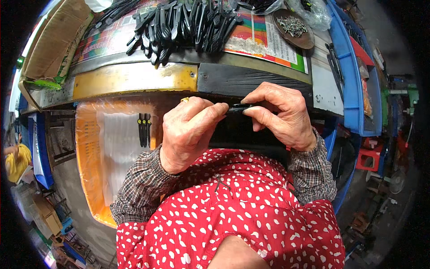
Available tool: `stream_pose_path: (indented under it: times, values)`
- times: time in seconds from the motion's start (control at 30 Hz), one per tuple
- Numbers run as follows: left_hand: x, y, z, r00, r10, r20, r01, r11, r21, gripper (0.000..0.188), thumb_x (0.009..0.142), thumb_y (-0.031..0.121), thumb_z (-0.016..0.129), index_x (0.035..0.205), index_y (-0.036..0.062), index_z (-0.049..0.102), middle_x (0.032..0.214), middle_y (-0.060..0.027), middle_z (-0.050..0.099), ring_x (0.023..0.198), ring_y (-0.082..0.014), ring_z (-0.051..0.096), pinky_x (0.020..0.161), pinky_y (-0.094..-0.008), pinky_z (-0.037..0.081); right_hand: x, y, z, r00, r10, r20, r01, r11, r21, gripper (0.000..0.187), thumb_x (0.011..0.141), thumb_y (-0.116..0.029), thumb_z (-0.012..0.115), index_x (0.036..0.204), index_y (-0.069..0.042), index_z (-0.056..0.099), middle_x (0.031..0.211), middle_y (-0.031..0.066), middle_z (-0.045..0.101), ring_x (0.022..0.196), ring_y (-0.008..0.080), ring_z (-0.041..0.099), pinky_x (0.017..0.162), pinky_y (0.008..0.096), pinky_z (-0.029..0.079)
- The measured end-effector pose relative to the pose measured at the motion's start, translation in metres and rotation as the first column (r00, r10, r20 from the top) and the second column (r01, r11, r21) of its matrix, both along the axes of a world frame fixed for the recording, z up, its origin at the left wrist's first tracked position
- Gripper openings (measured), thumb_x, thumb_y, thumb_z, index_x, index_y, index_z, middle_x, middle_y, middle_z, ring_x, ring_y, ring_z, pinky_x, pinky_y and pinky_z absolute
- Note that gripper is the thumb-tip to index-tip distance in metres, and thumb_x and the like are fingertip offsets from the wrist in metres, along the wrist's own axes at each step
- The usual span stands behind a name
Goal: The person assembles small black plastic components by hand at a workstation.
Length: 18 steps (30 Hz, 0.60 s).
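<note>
Between my two hands, just off the table's front edge, is a small, slim black plastic piece (pixel 239 106); its exact kind is hidden by my fingers. My left hand (pixel 190 132) pinches its left end between thumb and forefinger. At the other end, the thumb and fingers of my right hand (pixel 284 116) are closed on it. Beyond them, a heap of long black plastic pieces (pixel 179 27) with rounded ends lies on the table. A round, dark dish (pixel 304 40) at the far right holds many small silvery metal pins or screws (pixel 292 26).
Left of my lap stands an orange plastic crate (pixel 87 152) lined with clear film; a small row of black pieces with yellow dots (pixel 144 130) lies in it. A cardboard box (pixel 56 40) sits at the far left. Blue bins (pixel 354 85) line the right side.
</note>
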State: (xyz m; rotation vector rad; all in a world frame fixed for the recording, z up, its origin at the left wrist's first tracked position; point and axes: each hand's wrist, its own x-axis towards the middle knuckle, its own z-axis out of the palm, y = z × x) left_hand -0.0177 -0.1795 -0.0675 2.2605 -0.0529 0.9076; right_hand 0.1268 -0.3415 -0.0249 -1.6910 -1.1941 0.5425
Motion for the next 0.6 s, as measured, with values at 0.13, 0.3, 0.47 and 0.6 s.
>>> stream_pose_path:
  times: [0.13,0.3,0.47,0.6]
  values:
    - [0.0011,0.001,-0.0003,1.0,-0.001,0.011,0.001,1.0,0.023,0.026,0.074,-0.005,0.071,0.098,0.0051,0.07,0.077,-0.0089,0.064,0.067,-0.0236,0.063,0.059,-0.0318,0.048,-0.0022,-0.0003,-0.0021,0.999,-0.022,-0.044,0.023,1.0,0.02,0.008,0.087,0.002,0.066,0.093,0.006,0.064,0.08,0.0051,0.06,0.058,0.0081,0.061,0.05,0.0219,0.05]
    - [0.001,0.003,-0.0037,0.999,-0.014,0.042,0.011,0.997,0.072,0.026,0.072,-0.004,0.071,0.097,0.0036,0.069,0.078,-0.0081,0.063,0.067,-0.0232,0.062,0.059,-0.0323,0.048,-0.001,-0.0007,-0.0015,0.994,-0.007,-0.113,0.001,0.999,-0.052,0.008,0.087,0.002,0.066,0.093,0.006,0.064,0.08,0.0052,0.061,0.059,0.0081,0.062,0.051,0.0217,0.051]
    - [0.0033,0.0055,-0.0073,0.997,-0.044,0.068,0.037,0.994,0.099,0.025,0.071,-0.004,0.07,0.095,0.0027,0.068,0.076,-0.0077,0.062,0.067,-0.0233,0.062,0.058,-0.0335,0.048,0.0025,0.0002,-0.0022,0.999,0.038,-0.017,-0.039,0.998,-0.05,0.008,0.086,0.001,0.067,0.093,0.005,0.064,0.08,0.0059,0.061,0.058,0.0086,0.062,0.051,0.0222,0.051]
    - [0.0014,0.0065,-0.0061,0.998,-0.061,-0.014,0.061,0.998,0.0,0.024,0.073,-0.004,0.071,0.096,0.0032,0.069,0.078,-0.0092,0.064,0.069,-0.0244,0.064,0.06,-0.0329,0.05,0.0026,-0.0009,-0.0048,0.998,0.059,-0.002,-0.059,0.998,-0.027,0.008,0.086,0.001,0.067,0.092,0.005,0.064,0.08,0.0062,0.061,0.058,0.0089,0.063,0.05,0.0221,0.051]
